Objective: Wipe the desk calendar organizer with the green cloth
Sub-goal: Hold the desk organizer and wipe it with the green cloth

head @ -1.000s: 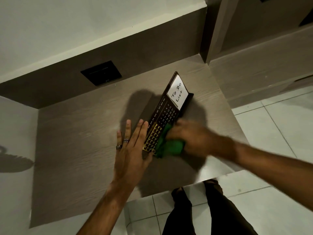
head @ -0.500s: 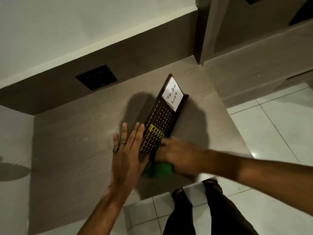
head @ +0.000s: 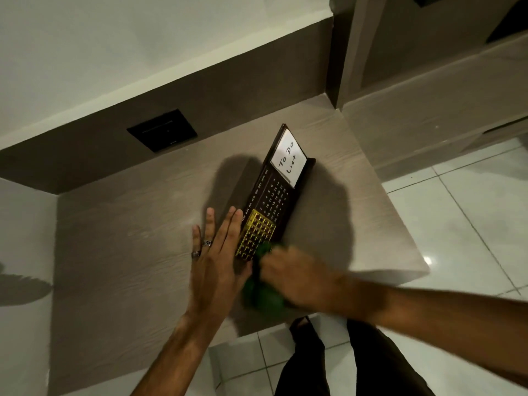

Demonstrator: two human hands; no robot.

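Observation:
A dark desk calendar organizer (head: 271, 201) stands slanted on the wooden desk (head: 128, 252), with a white "To Do List" note at its far end and a gold grid at its near end. My left hand (head: 215, 262) lies flat with fingers spread, its edge pressed against the organizer's near left side. My right hand (head: 297, 277) is closed on the bunched green cloth (head: 261, 292), which touches the organizer's near end by the gold grid. The hand is blurred and covers much of the cloth.
A black wall socket plate (head: 162, 130) sits on the brown back panel behind the desk. The desk's front edge runs close under my hands, with white floor tiles (head: 471, 230) and my dark trouser legs (head: 343, 364) below. A cabinet column (head: 345, 52) rises at the back right.
My right hand with the green cloth has slid down the organizer's face toward its near end and the desk edge. My left hand has stayed braced against the organizer's side.

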